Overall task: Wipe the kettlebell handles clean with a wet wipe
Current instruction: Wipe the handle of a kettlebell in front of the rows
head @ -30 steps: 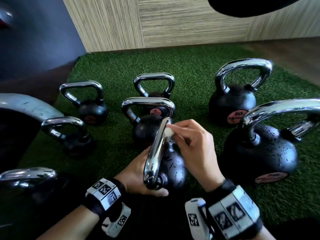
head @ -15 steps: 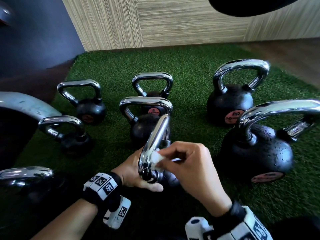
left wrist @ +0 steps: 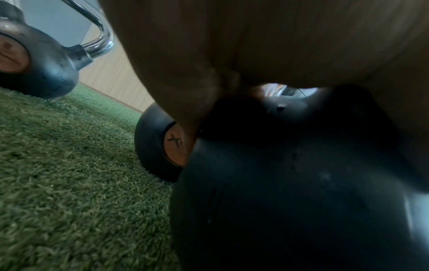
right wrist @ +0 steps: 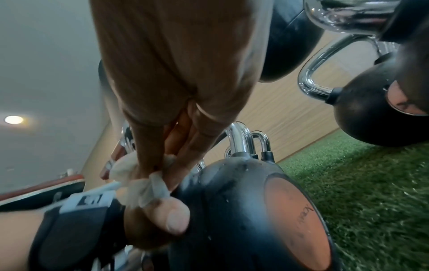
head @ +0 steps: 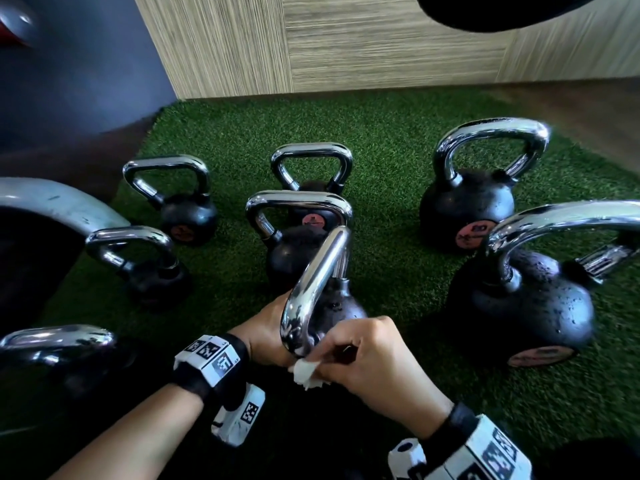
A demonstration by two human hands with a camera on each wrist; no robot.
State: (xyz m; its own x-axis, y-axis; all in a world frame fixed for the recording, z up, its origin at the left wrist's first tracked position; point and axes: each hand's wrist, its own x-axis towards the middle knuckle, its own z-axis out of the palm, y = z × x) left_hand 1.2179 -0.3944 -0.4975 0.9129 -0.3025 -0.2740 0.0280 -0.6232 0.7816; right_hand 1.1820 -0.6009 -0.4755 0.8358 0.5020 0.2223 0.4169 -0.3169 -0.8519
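A black kettlebell [head: 341, 308] with a chrome handle [head: 318, 278] stands on the green turf right in front of me, its handle running away from me. My left hand [head: 266, 329] holds its body from the left; the thumb [right wrist: 170, 217] wraps onto the black ball [right wrist: 243, 210]. My right hand [head: 323, 363] pinches a crumpled white wet wipe [head: 306, 373] against the near, lower end of the handle. The same wipe [right wrist: 144, 185] bunches between my fingers in the right wrist view. The left wrist view is mostly palm [left wrist: 232, 55] and dark ball [left wrist: 278, 192].
Several other chrome-handled kettlebells stand around on the turf [head: 398, 271]: a big one [head: 526, 306] close on the right, one [head: 467, 202] behind it, one [head: 294, 251] just beyond the held one, smaller ones [head: 156, 275] on the left. A wood-panel wall [head: 346, 46] closes the back.
My right hand has slid the wipe down the handle, from its far top end to the near lower end. The left hand has stayed on the kettlebell.
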